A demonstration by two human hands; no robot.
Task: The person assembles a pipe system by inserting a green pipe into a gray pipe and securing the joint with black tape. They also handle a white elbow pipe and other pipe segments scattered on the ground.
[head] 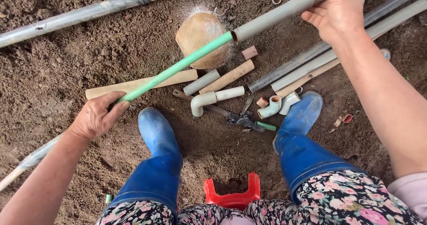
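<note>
My left hand (95, 117) grips the near end of a thin green pipe (178, 67). Its far end goes into the mouth of a wider grey pipe (275, 15), which my right hand (338, 11) holds at the upper right. Both pipes hang in one slanted line above the soil, over a rounded tan stone (200, 36) dusted with white powder.
Loose pipe pieces, a grey elbow fitting (200, 102), small fittings (272, 107) and pliers (244, 118) lie on the soil between my blue boots (155, 131). Long pipes (320, 58) lie at right, another long pipe (75, 15) across the top left. A red stool (233, 198) sits under me.
</note>
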